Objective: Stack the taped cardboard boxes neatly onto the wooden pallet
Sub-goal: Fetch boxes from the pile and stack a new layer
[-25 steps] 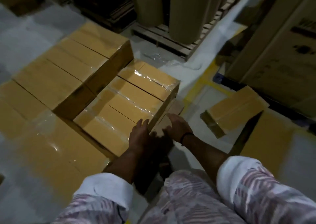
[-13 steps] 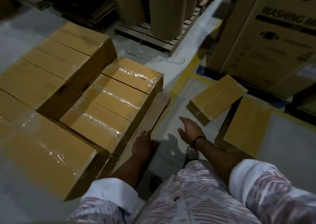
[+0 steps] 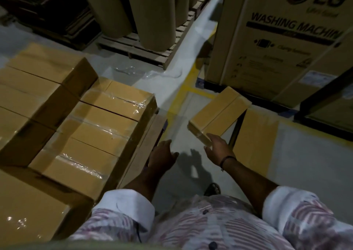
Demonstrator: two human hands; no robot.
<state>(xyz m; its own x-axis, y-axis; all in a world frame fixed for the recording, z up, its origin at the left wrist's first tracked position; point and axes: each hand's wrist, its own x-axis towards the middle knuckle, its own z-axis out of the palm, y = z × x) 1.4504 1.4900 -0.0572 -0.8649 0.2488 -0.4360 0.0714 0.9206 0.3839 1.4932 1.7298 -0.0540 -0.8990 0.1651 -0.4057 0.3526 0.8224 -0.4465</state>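
Observation:
Several taped cardboard boxes (image 3: 103, 127) lie stacked on the wooden pallet (image 3: 150, 135) at the left, some under clear tape. One loose taped box (image 3: 219, 114) leans tilted against an upright cardboard box (image 3: 256, 140) on the floor at the right. My right hand (image 3: 217, 148), fingers extended, is at the near end of the loose box, at or just short of touching it. My left hand (image 3: 162, 154) hangs with relaxed fingers over the floor beside the pallet's edge, holding nothing.
A large washing machine carton (image 3: 277, 39) stands behind the loose box. Tall brown paper rolls (image 3: 152, 14) rest on another pallet (image 3: 145, 51) at the back. A yellow floor line (image 3: 183, 93) runs between. My sandalled foot (image 3: 212, 188) is on the grey floor.
Both hands left the stacked boxes and pallet edge. My right hand swung right and reached the loose box; my left hand lifted off the pallet. The view turned right.

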